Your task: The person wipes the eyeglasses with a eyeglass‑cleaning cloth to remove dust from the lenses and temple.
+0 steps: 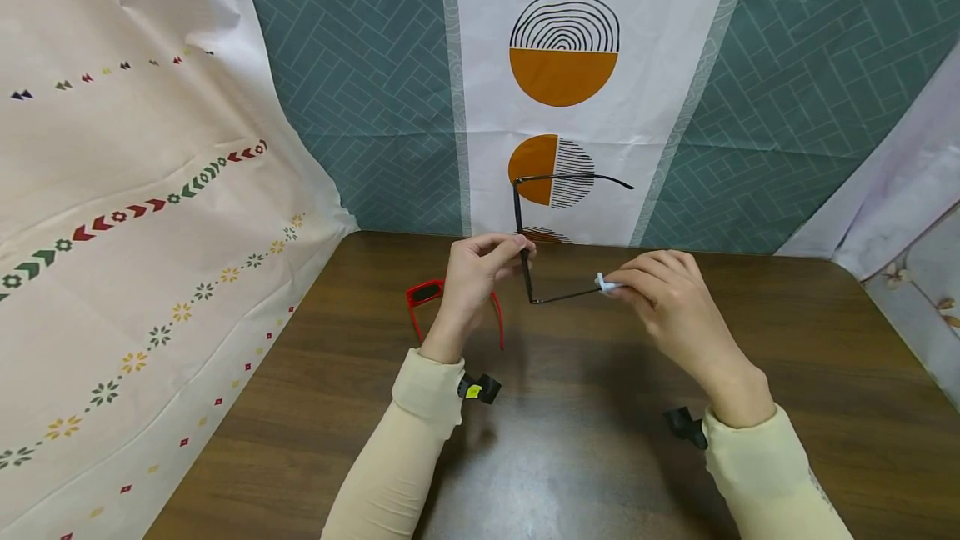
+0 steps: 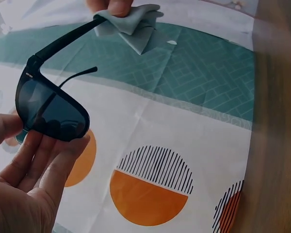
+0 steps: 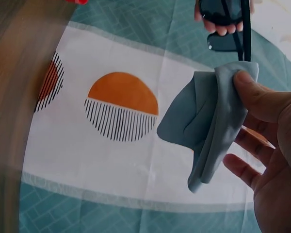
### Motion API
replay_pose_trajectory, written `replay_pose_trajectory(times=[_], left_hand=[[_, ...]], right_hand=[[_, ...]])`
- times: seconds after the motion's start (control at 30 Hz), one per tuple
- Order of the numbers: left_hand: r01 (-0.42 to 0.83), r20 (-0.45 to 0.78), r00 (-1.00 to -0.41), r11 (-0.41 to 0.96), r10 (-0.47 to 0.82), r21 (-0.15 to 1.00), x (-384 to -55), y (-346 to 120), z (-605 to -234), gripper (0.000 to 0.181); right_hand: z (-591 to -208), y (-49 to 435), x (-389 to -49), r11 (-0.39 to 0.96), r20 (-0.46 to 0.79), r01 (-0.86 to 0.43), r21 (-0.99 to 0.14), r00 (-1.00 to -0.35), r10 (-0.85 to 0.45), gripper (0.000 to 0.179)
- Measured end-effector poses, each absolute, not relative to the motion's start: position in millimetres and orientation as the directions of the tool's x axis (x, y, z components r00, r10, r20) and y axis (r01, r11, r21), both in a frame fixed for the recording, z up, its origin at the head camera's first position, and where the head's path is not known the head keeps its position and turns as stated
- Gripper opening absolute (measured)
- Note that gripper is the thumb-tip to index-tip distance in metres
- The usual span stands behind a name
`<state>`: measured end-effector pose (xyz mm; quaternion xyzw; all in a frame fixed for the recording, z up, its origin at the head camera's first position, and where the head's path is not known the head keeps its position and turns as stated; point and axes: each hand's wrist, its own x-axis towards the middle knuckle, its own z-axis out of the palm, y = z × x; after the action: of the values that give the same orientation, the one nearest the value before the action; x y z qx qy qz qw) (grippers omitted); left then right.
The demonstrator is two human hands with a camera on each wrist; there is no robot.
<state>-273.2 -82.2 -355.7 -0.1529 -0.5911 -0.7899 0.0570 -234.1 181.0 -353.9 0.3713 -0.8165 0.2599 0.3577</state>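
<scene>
Black sunglasses (image 2: 53, 109) with dark lenses are held up over the table, both temples unfolded. My left hand (image 1: 480, 273) pinches their front frame near the middle, thumb on one side and fingers on the other. With my right hand (image 1: 667, 302) I pinch a grey-blue cloth (image 3: 208, 121) folded around the end of the nearer temple. That temple's tip is hidden inside the cloth, whose loose corners hang down. The other temple points away, toward the back wall. Behind my left wrist, red-framed glasses (image 1: 427, 292) with dark lenses lie on the table, partly covered by the hand and sleeve.
The brown wooden table (image 1: 555, 457) spans the front. A green and white patterned cloth backdrop (image 1: 360, 107) hangs at its back edge, and a cream cloth with printed motifs (image 1: 150, 232) drapes on the left. Each wrist carries a small black camera (image 1: 489, 389).
</scene>
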Motion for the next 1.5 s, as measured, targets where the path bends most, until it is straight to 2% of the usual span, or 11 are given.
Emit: replay_pose_trajectory(times=[0.17, 0.4, 0.67, 0.87, 0.97, 1.0, 1.1, 1.13, 1.27, 1.4, 1.5], left_hand=[[0.268, 0.313, -0.945, -0.316, 0.100, 0.910, -274.2, -85.4, -356.3, 0.019], [0.263, 0.309, -0.945, -0.308, 0.109, 0.914, -275.2, -88.2, -357.5, 0.017], [0.210, 0.254, -0.956, -0.262, 0.147, 0.942, -276.1, -88.4, -357.7, 0.018], [0.263, 0.267, -0.959, -0.045, 0.099, 0.964, -276.8, -89.5, -360.1, 0.023], [0.308, 0.303, -0.951, 0.150, 0.053, 0.939, -277.2, -89.3, -360.4, 0.020], [0.314, 0.313, -0.949, 0.216, 0.042, 0.924, -277.2, -88.8, -360.5, 0.019], [0.310, 0.329, -0.944, 0.393, 0.021, 0.866, -275.7, -85.5, -361.5, 0.017], [0.307, 0.329, -0.944, 0.426, 0.023, 0.851, -275.0, -84.1, -362.3, 0.018], [0.304, 0.326, -0.944, 0.492, 0.043, 0.816, -273.6, -78.9, -365.4, 0.019], [0.316, 0.333, -0.941, 0.490, 0.055, 0.812, -274.2, -75.3, -366.6, 0.017], [0.318, 0.336, -0.940, 0.477, 0.050, 0.819, -275.1, -74.2, -367.5, 0.015]], right_hand=[[-353.3, 188.8, -237.2, 0.561, 0.787, -0.802, -0.206, -0.476, -0.392, 0.031], [-351.7, 201.9, -239.2, 0.561, 0.766, -0.774, -0.292, -0.541, -0.348, 0.032], [-345.1, 209.0, -234.2, 0.586, 0.754, -0.768, -0.257, -0.539, -0.376, 0.034], [-334.6, 202.5, -220.5, 0.588, 0.753, -0.788, -0.181, -0.496, -0.433, 0.033], [-328.2, 197.5, -210.7, 0.588, 0.750, -0.796, -0.145, -0.476, -0.459, 0.010], [-325.9, 195.8, -207.2, 0.585, 0.752, -0.800, -0.132, -0.465, -0.467, 0.015], [-321.0, 189.6, -197.7, 0.579, 0.757, -0.810, -0.094, -0.436, -0.486, 0.045], [-320.0, 187.1, -195.1, 0.578, 0.756, -0.812, -0.081, -0.428, -0.495, 0.048], [-319.1, 178.1, -189.7, 0.569, 0.733, -0.821, -0.047, -0.415, -0.539, 0.043], [-319.6, 174.9, -189.6, 0.576, 0.716, -0.817, -0.035, -0.422, -0.556, 0.009], [-319.6, 175.3, -190.5, 0.579, 0.717, -0.814, -0.042, -0.428, -0.550, 0.026]])
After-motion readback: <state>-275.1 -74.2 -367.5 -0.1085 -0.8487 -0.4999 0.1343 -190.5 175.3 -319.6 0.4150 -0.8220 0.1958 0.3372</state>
